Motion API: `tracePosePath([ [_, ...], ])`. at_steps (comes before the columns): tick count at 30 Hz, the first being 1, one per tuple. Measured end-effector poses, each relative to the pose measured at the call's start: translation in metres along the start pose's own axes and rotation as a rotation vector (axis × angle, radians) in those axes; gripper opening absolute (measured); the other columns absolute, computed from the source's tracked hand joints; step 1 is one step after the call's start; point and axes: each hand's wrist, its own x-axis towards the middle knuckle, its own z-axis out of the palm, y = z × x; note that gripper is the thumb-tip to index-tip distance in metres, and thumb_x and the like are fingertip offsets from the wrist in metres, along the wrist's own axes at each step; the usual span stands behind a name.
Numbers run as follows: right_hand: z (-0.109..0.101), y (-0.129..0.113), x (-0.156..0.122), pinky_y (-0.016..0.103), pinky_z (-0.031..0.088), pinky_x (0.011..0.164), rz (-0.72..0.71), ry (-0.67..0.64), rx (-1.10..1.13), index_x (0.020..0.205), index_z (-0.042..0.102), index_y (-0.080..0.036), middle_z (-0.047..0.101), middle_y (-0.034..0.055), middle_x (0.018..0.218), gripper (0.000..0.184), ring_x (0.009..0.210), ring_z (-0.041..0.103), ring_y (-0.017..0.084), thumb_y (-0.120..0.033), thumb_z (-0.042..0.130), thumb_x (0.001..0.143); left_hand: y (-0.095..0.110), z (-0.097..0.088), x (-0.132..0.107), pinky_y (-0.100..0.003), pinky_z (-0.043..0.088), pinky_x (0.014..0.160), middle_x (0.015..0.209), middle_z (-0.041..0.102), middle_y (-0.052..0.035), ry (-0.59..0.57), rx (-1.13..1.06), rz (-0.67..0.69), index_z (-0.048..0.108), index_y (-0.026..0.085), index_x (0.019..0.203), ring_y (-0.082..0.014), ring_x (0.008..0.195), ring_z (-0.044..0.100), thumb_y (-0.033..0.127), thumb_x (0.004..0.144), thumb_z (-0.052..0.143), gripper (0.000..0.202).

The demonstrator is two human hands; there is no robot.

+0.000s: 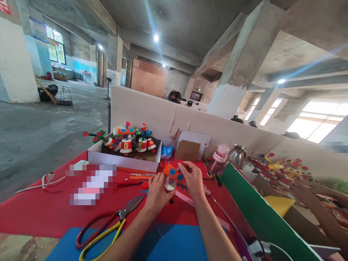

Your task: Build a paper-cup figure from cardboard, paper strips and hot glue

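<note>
Paper-cup figure (172, 177): between your two hands, above the red tabletop (40, 203), orange head (175, 173) with blue eyes (173, 172).
Your left hand (158, 192): fingers curled closed round the white cup (170, 185).
Your right hand (193, 179): thumb and fingertips pinched together on the head's upper edge.
White box (122, 162): farther off, left, holding similar cup figures (126, 145).
White partition (141, 105): behind the box.

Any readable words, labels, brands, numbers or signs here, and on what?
None is readable.
Wall sign: too small.
Red-marked sign at top left: cut off, blurred.
Green lit sign: too small.
Paper cups in the box: gold marks, too blurred.
White carton: red mark, too small.
Held cup figure: marks unreadable.
</note>
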Motion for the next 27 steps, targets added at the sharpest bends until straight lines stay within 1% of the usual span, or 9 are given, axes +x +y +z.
tracePosePath([
  [3, 0.008, -0.001, 0.005, 0.026, 0.049, 0.060, -0.005, -0.010, -0.061, 0.072, 0.066, -0.019, 0.066, 0.0007, 0.064, 0.022, 0.061, 0.060, 0.016, -0.041, 0.063, 0.075, 0.001, -0.003, 0.001, -0.042, 0.042, 0.089, 0.094, 0.065, -0.0039, 0.001, -0.046, -0.054, 0.056, 0.022, 0.096, -0.0257, 0.094, 0.061, 0.029, 0.067, 0.072, 0.034],
  [6, 0.011, -0.004, 0.009, 0.027, 0.050, 0.065, -0.037, -0.050, -0.034, 0.090, 0.068, -0.018, 0.069, 0.0030, 0.077, 0.031, 0.069, 0.062, 0.017, -0.046, 0.063, 0.077, 0.000, -0.006, 0.004, -0.040, 0.045, 0.084, 0.092, 0.067, -0.0032, 0.010, -0.143, -0.129, 0.058, 0.022, 0.098, -0.0252, 0.090, 0.063, 0.032, 0.065, 0.074, 0.038],
  [8, 0.008, -0.002, 0.009, 0.028, 0.051, 0.075, -0.075, 0.036, -0.004, 0.100, 0.066, -0.018, 0.069, 0.0061, 0.092, 0.037, 0.082, 0.063, 0.018, -0.048, 0.059, 0.080, -0.004, -0.009, 0.007, -0.039, 0.046, 0.082, 0.093, 0.069, -0.0046, 0.031, -0.224, -0.192, 0.060, 0.021, 0.100, -0.0256, 0.090, 0.064, 0.033, 0.064, 0.075, 0.040],
  [10, 0.004, 0.007, 0.001, 0.030, 0.050, 0.082, -0.061, 0.166, 0.002, 0.101, 0.064, -0.018, 0.068, 0.0081, 0.102, 0.037, 0.091, 0.063, 0.019, -0.049, 0.052, 0.085, -0.009, -0.012, 0.011, -0.038, 0.048, 0.080, 0.092, 0.070, -0.0065, 0.062, -0.292, -0.273, 0.062, 0.019, 0.097, -0.0264, 0.089, 0.065, 0.036, 0.062, 0.076, 0.041],
  [13, -0.001, 0.032, -0.023, 0.031, 0.053, 0.075, 0.100, 0.249, 0.079, 0.094, 0.064, -0.019, 0.070, 0.0084, 0.097, 0.039, 0.085, 0.064, 0.019, -0.051, 0.043, 0.090, -0.017, -0.018, 0.017, -0.038, 0.050, 0.082, 0.092, 0.071, -0.0075, 0.105, -0.419, -0.352, 0.063, 0.019, 0.094, -0.0256, 0.089, 0.066, 0.041, 0.060, 0.077, 0.043],
  [15, 0.001, 0.049, -0.044, 0.031, 0.054, 0.067, 0.180, 0.195, 0.162, 0.090, 0.065, -0.019, 0.071, 0.0090, 0.091, 0.038, 0.077, 0.066, 0.020, -0.050, 0.043, 0.091, -0.019, -0.023, 0.020, -0.038, 0.050, 0.083, 0.093, 0.071, -0.0062, 0.120, -0.583, -0.374, 0.062, 0.018, 0.095, -0.0236, 0.089, 0.067, 0.044, 0.058, 0.078, 0.047],
  [18, 0.005, 0.064, -0.068, 0.030, 0.055, 0.062, 0.213, 0.100, 0.212, 0.094, 0.065, -0.020, 0.071, 0.0079, 0.088, 0.037, 0.068, 0.066, 0.018, -0.050, 0.042, 0.091, -0.017, -0.031, 0.023, -0.035, 0.052, 0.082, 0.091, 0.071, -0.0033, 0.119, -0.877, -0.443, 0.062, 0.017, 0.095, -0.0203, 0.085, 0.067, 0.046, 0.055, 0.080, 0.053],
  [23, 0.007, 0.060, -0.082, 0.029, 0.055, 0.062, 0.244, 0.072, 0.260, 0.095, 0.062, -0.020, 0.071, 0.0074, 0.092, 0.038, 0.068, 0.066, 0.018, -0.054, 0.045, 0.089, -0.013, -0.041, 0.023, -0.032, 0.054, 0.081, 0.086, 0.073, -0.0025, 0.057, -1.189, -0.539, 0.065, 0.018, 0.085, -0.0178, 0.081, 0.068, 0.047, 0.057, 0.082, 0.044],
  [27, -0.010, 0.053, -0.091, 0.029, 0.054, 0.069, 0.194, 0.116, 0.142, 0.090, 0.063, -0.021, 0.070, 0.0059, 0.089, 0.033, 0.074, 0.066, 0.018, -0.049, 0.046, 0.089, -0.017, -0.043, 0.022, -0.034, 0.053, 0.093, 0.090, 0.075, -0.0035, 0.062, -1.294, -0.555, 0.068, 0.020, 0.083, -0.0214, 0.096, 0.068, 0.049, 0.058, 0.083, 0.041],
])
